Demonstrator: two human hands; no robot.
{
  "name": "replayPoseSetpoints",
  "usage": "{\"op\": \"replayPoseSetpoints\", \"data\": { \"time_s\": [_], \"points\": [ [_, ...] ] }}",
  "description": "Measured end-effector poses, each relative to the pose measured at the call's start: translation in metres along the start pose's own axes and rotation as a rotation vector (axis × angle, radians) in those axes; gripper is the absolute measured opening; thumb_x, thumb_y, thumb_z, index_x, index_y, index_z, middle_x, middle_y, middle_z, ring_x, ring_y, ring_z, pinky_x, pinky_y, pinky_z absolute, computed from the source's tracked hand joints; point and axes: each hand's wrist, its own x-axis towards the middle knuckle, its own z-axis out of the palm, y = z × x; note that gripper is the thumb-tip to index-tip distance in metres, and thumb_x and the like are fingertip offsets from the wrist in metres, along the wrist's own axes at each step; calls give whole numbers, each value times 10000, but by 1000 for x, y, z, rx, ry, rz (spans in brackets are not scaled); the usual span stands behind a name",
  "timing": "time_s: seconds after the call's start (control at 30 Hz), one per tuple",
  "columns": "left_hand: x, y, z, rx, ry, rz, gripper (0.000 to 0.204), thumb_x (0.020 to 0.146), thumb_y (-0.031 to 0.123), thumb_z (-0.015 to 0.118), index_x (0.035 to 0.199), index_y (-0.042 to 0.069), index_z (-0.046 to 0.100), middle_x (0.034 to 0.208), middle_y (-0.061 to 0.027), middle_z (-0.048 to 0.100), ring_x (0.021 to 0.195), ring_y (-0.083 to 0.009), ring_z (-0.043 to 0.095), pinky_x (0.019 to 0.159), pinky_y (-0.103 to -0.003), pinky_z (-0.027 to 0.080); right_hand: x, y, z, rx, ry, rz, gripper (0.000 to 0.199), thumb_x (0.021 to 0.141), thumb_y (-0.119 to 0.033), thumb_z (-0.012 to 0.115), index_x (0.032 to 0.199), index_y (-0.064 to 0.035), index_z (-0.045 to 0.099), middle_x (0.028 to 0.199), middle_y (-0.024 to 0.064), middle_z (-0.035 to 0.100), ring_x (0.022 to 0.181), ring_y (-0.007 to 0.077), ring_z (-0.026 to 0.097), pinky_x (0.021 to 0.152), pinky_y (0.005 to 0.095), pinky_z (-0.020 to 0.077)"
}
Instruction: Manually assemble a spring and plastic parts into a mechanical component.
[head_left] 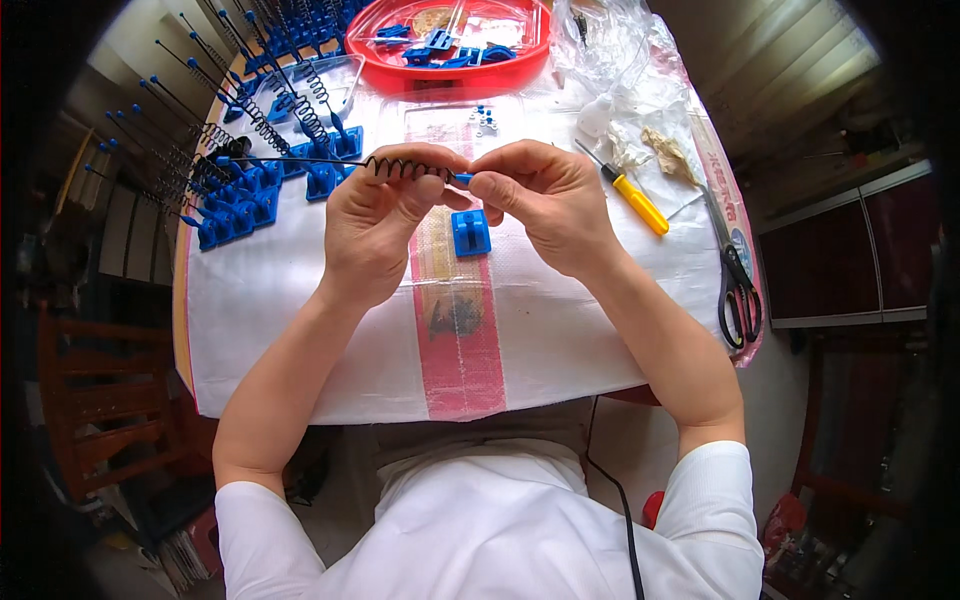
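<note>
- Out across the bench (575, 350) we go, draped in white woven plastic with a red stripe; at its far end sits a round red plastic tray (390, 78), loose blue plastic parts (438, 41) inside;
- over on the left, a crowd of blue plastic bases with black coiled stems (240, 205); plenty look done, in my judgement;
- bare forearms angle inward, elbows wide; left hand (372, 230) and right hand (555, 205) nearly meet above the bench; left fingers pinch the black wire coil (395, 167), its straight end running leftward; right fingers pinch a slim blue fitting (463, 178) at the coil's right end; fully seated or not, I cannot tell;
- just below, the square blue plastic block (471, 234) lies apart, stemless; that pairing looks undone;
</note>
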Motion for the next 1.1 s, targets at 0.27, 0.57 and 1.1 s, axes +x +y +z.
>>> {"op": "replayPoseSetpoints", "data": {
  "time_s": [0.27,0.57,1.1],
  "points": [
    [-3,-1,-2,-5,61,-100,259,971,159,622,1164,-13,633,1088,-137,684,932,-206,690,824,-350,585,-3,6,6,-196,57,-145,162,908,-87,725,1034,14,707,846,57,723,727,70,648,638,212,539],
    [2,2,7,-176,155,-107,299,942,175,672,1171,-15,643,1028,-115,709,873,-175,691,806,-302,568,-5,0,14,-144,110,-81,156,905,-107,725,1007,11,713,854,67,739,749,91,677,697,233,553],
    [3,11,-5,245,68,164,237,1012,150,569,1187,-7,602,1083,-148,673,999,-177,631,818,-305,524,12,-61,-98,-1096,537,-59,394,817,-290,790,1027,30,694,946,153,730,855,231,713,781,336,566]
  ]
}}
